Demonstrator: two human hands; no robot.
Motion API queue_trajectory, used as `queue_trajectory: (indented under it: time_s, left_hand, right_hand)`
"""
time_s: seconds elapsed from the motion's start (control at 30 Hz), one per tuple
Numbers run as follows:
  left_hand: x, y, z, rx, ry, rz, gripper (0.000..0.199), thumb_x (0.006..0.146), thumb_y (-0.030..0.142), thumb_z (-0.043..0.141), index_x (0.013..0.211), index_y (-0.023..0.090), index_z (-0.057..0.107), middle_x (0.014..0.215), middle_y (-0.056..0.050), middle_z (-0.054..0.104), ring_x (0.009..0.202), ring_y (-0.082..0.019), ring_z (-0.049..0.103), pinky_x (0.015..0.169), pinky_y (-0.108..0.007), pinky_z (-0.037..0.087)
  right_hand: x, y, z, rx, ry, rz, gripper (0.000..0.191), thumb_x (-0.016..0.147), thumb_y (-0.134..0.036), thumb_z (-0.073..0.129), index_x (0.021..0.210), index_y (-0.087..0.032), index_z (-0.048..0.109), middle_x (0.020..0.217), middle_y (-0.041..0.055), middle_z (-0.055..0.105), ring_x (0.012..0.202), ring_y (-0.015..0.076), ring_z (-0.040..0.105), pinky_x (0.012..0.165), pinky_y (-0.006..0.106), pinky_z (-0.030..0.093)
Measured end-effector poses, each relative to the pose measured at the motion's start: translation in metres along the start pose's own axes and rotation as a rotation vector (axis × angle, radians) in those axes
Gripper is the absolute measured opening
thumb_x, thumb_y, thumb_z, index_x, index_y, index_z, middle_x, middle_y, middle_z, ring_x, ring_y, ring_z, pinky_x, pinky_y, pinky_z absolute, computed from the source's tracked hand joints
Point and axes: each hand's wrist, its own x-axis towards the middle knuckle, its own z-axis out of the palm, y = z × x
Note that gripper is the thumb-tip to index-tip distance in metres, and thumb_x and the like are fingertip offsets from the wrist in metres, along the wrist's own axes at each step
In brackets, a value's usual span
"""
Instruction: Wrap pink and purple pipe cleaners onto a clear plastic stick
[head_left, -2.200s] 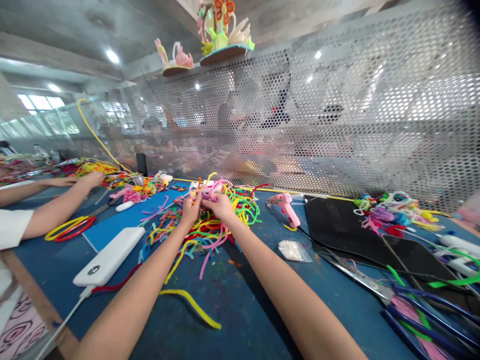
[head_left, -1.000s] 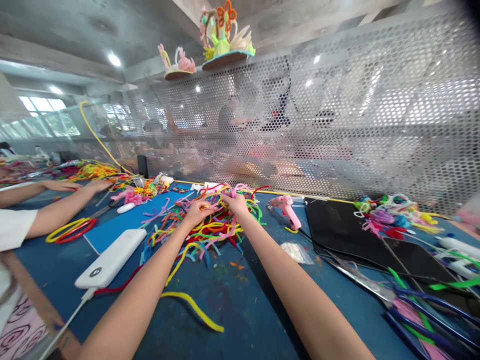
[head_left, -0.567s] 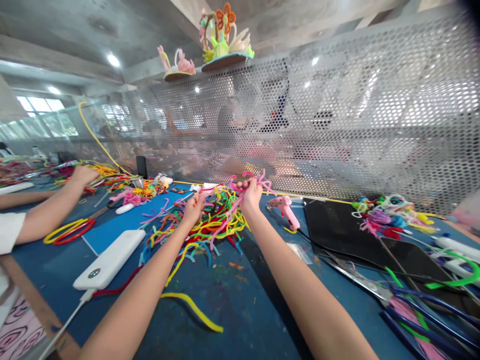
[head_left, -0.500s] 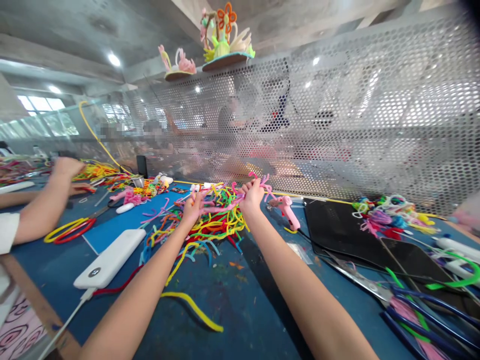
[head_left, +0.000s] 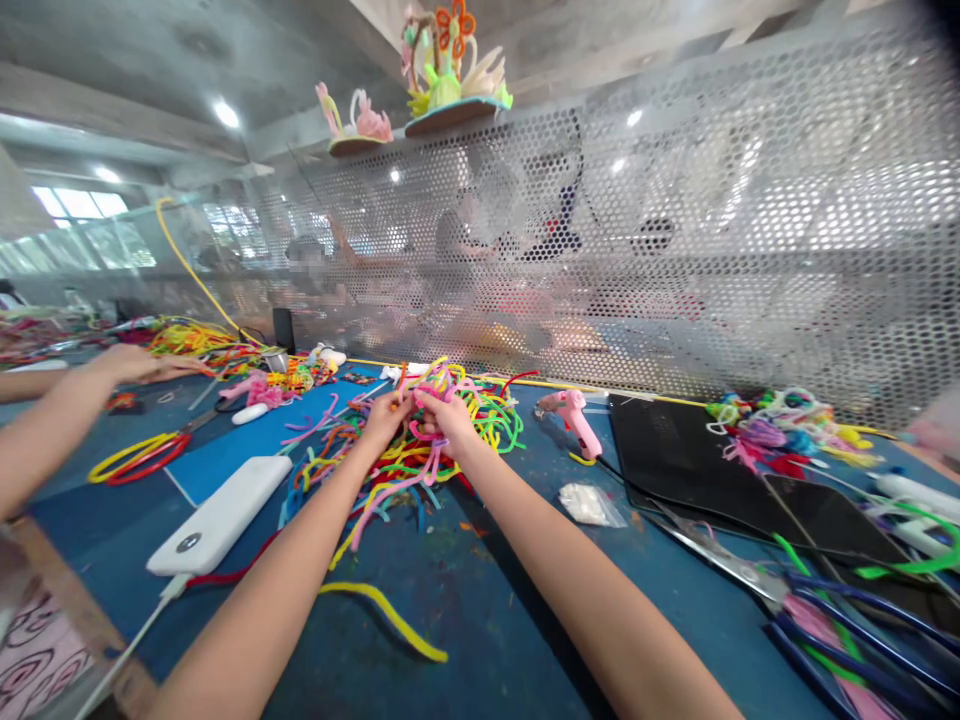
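Observation:
Over a heap of coloured fuzzy stems (head_left: 495,415) on the blue table, my two hands meet. The fingers of my left hand (head_left: 384,422) are closed on pink fuzzy stems. Pink stems (head_left: 433,462) are also pinched in my right hand (head_left: 448,420), and their ends hang down towards me, one long strand reaching left. A loose yellow stem (head_left: 390,618) lies on the table between my forearms. Where the fingertips touch, the detail is too small to make out.
At left are a white power bank (head_left: 221,515), red-yellow scissors (head_left: 142,457) and another person's arm (head_left: 67,425). A pink glue gun (head_left: 574,425), small plastic bag (head_left: 591,505), black mat (head_left: 667,450) and large blue-handled scissors (head_left: 750,580) lie right. Behind stands a perforated metal screen (head_left: 675,260).
My right hand has moved left and down to my left hand, bringing the pink stems over the heap. The plastic bag shows fully now. At left, the other person's hand has reached further right.

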Motion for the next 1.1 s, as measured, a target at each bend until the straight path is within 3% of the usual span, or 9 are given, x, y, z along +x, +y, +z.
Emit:
queue_trajectory:
  time_s: [0.1, 0.2, 0.33, 0.43, 0.53, 0.67, 0.87, 1.0, 1.1]
  left_hand:
    - [0.001, -0.002, 0.000, -0.004, -0.072, -0.020, 0.038, 0.057, 0.052, 0.072, 0.063, 0.015, 0.063, 0.066, -0.002, 0.065, 0.063, -0.017, 0.057, 0.065, -0.028, 0.045]
    - [0.002, -0.001, 0.002, -0.019, -0.087, -0.034, 0.034, 0.058, 0.046, 0.074, 0.072, 0.015, 0.067, 0.071, -0.004, 0.068, 0.067, -0.019, 0.059, 0.065, -0.028, 0.045]
    - [0.002, -0.001, 0.004, -0.060, -0.040, -0.053, 0.031, 0.058, 0.041, 0.075, 0.073, 0.015, 0.069, 0.064, -0.003, 0.066, 0.061, -0.017, 0.058, 0.059, -0.026, 0.043]
    - [0.004, -0.005, 0.004, -0.122, 0.044, -0.067, 0.035, 0.061, 0.043, 0.072, 0.080, 0.014, 0.069, 0.064, -0.002, 0.065, 0.055, -0.014, 0.055, 0.054, -0.024, 0.041]
    - [0.007, -0.011, 0.002, -0.196, 0.137, -0.072, 0.040, 0.064, 0.047, 0.068, 0.086, 0.014, 0.066, 0.065, -0.002, 0.064, 0.054, -0.013, 0.054, 0.052, -0.023, 0.041]
    - [0.006, -0.010, 0.002, -0.244, 0.128, -0.083, 0.041, 0.063, 0.044, 0.070, 0.091, 0.014, 0.064, 0.067, -0.002, 0.063, 0.055, -0.012, 0.054, 0.049, -0.022, 0.039]
    - [-0.002, 0.007, 0.003, -0.212, -0.009, -0.083, 0.033, 0.058, 0.037, 0.076, 0.080, 0.017, 0.062, 0.068, 0.002, 0.060, 0.054, -0.011, 0.052, 0.053, -0.023, 0.041]
    - [-0.003, 0.011, 0.004, -0.164, -0.084, -0.088, 0.031, 0.057, 0.037, 0.078, 0.071, 0.016, 0.060, 0.065, 0.002, 0.059, 0.057, -0.012, 0.053, 0.056, -0.024, 0.041]
    - [-0.003, 0.012, 0.004, -0.133, -0.122, -0.091, 0.033, 0.062, 0.044, 0.073, 0.071, 0.015, 0.062, 0.064, 0.000, 0.060, 0.058, -0.013, 0.052, 0.054, -0.023, 0.039]
  right_hand:
    - [0.005, 0.003, -0.001, 0.019, 0.064, -0.042, 0.028, 0.070, -0.031, 0.067, 0.060, -0.019, 0.044, 0.037, -0.0134, 0.025, 0.032, 0.0021, 0.018, 0.031, 0.016, 0.017]
    - [0.012, -0.001, -0.003, 0.044, 0.166, -0.142, 0.027, 0.077, -0.034, 0.060, 0.060, -0.019, 0.045, 0.038, -0.0116, 0.030, 0.033, 0.0036, 0.026, 0.034, 0.016, 0.024]
    - [0.018, -0.019, -0.008, 0.105, 0.290, -0.271, 0.033, 0.084, -0.036, 0.050, 0.057, -0.019, 0.041, 0.047, -0.0068, 0.042, 0.043, 0.0058, 0.041, 0.042, 0.016, 0.036]
    - [0.019, -0.037, -0.019, 0.179, 0.330, -0.296, 0.038, 0.091, -0.039, 0.035, 0.058, -0.021, 0.030, 0.043, -0.0096, 0.028, 0.037, 0.0055, 0.031, 0.038, 0.014, 0.033]
    - [0.017, -0.046, -0.033, 0.204, 0.298, -0.223, 0.038, 0.091, -0.041, 0.034, 0.060, -0.021, 0.025, 0.041, -0.0120, 0.015, 0.033, 0.0048, 0.014, 0.031, 0.013, 0.019]
    - [0.012, -0.032, -0.037, 0.158, 0.166, -0.019, 0.040, 0.083, -0.035, 0.054, 0.057, -0.021, 0.027, 0.038, -0.0133, 0.018, 0.032, 0.0021, 0.011, 0.029, 0.013, 0.012]
    - [0.007, -0.005, -0.025, 0.086, 0.011, 0.135, 0.034, 0.069, -0.022, 0.070, 0.057, -0.019, 0.039, 0.035, -0.0124, 0.028, 0.030, 0.0011, 0.020, 0.028, 0.013, 0.014]
    - [0.010, -0.005, -0.025, 0.098, 0.000, 0.126, 0.027, 0.069, -0.024, 0.070, 0.061, -0.018, 0.045, 0.036, -0.0123, 0.031, 0.029, 0.0021, 0.024, 0.028, 0.013, 0.017]
    - [0.017, -0.010, -0.025, 0.147, 0.049, 0.063, 0.021, 0.078, -0.027, 0.062, 0.066, -0.019, 0.046, 0.040, -0.0101, 0.038, 0.032, 0.0044, 0.035, 0.032, 0.014, 0.029]
